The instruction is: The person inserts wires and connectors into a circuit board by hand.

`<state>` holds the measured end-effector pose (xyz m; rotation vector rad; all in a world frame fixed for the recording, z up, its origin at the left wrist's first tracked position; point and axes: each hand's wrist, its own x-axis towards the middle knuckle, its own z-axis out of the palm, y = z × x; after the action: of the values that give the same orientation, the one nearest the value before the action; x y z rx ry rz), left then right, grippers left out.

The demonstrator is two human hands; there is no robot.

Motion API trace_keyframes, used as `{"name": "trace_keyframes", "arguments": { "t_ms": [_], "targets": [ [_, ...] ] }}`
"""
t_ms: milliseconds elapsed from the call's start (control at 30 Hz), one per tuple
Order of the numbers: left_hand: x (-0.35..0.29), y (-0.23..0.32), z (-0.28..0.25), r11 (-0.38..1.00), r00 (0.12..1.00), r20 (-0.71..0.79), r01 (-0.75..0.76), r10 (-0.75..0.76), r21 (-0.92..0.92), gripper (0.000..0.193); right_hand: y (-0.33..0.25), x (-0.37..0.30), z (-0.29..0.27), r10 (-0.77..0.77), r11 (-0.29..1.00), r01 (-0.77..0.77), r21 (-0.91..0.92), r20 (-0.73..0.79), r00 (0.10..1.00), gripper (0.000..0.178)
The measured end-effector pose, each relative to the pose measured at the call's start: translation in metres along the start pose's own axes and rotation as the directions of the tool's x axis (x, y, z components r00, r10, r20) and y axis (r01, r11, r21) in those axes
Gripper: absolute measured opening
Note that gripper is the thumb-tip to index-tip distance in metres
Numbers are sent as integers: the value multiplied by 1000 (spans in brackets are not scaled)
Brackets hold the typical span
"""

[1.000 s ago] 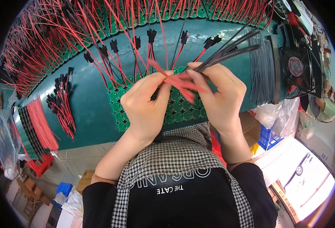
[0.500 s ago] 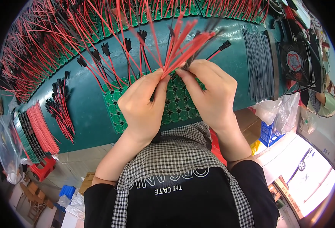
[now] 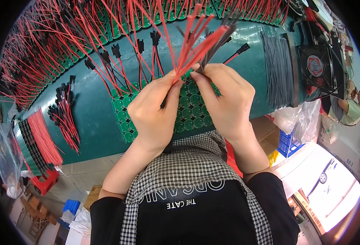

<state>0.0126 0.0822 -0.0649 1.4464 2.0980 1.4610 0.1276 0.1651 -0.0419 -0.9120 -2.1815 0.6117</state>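
My left hand is closed in a pinch around a fanned bundle of red wires. Beside it, my right hand pinches the lower end of a bundle of black wires. Both bundles spread upward and their far ends are blurred. Under my hands lies a panel of joined green circuit boards. Along its far side stand red-and-black leads with black plug connectors, and one more connector lead leans out to the right. My fingers hide the panel's middle.
Rows of green boards with red and black wires line the far edge of the green table. At left lie connector leads and red wires. Black wires and a small fan are at right. Another person's arm shows beyond.
The red and black wire tips have swung slightly, with the black ones now closer together beside the red. Both hands stay in nearly the same place.
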Motion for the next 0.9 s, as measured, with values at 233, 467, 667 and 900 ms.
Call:
{"name": "trace_keyframes", "arguments": {
  "t_ms": [233,467,667,900],
  "targets": [
    [-1,2,-5,980,986,0,164,-165,-112,15,-4,1,1,27,1000,-27,-8,22,999,11],
    [-2,-2,-5,946,973,-3,225,-232,-233,13,-3,1,3,0,999,1,-32,15,1000,11],
    [-2,-2,-5,943,971,-8,229,-238,-243,12,-4,2,3,10,999,-9,-43,38,999,10],
    [-2,-3,-6,948,976,-4,211,-219,-237,13,-8,4,2,17,997,-12,-77,62,998,11]
  ]
}}
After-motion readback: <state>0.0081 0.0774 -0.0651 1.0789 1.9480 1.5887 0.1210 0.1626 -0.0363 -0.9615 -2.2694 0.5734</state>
